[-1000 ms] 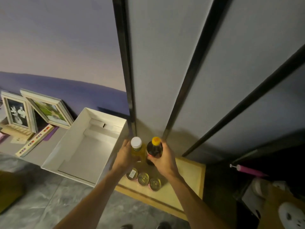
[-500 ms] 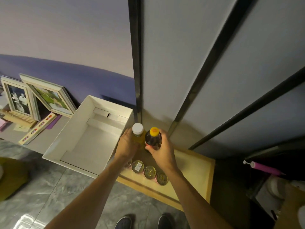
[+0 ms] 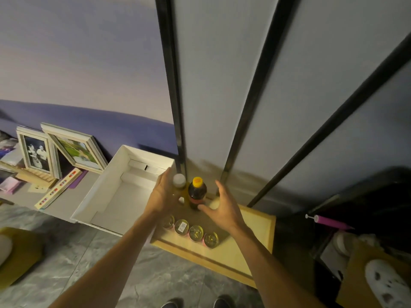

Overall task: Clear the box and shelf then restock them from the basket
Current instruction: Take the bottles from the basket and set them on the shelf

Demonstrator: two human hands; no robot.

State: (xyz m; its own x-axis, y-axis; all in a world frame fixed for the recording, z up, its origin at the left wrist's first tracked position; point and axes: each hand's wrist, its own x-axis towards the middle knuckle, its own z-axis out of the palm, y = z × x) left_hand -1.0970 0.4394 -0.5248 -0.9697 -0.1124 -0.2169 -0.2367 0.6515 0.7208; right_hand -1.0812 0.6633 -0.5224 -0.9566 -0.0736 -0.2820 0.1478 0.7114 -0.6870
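Observation:
A wooden shelf (image 3: 255,232) carries two bottles at its back and a row of several cans (image 3: 195,233) along its front. The white-capped yellow bottle (image 3: 179,182) stands upright, and my left hand (image 3: 163,196) lies against its left side with the fingers wrapped round it. The dark bottle with a yellow cap (image 3: 197,194) stands upright beside it. My right hand (image 3: 222,206) hovers just right of the dark bottle, fingers spread, its thumb near the bottle's base. A white cardboard box (image 3: 106,196) lies open and bare left of the shelf.
Grey panels with black frames (image 3: 173,107) rise behind the shelf. Picture frames (image 3: 73,150) and a ruler-like strip (image 3: 57,188) sit left of the box. A pink-handled tool (image 3: 329,221) and a yellow bin lie in the dark area on the right. My shoes show on the marble floor.
My right hand has let go of the dark bottle and drawn back to the right, fingers spread. Both bottles now stand on the shelf. My left hand stays on the white-capped bottle.

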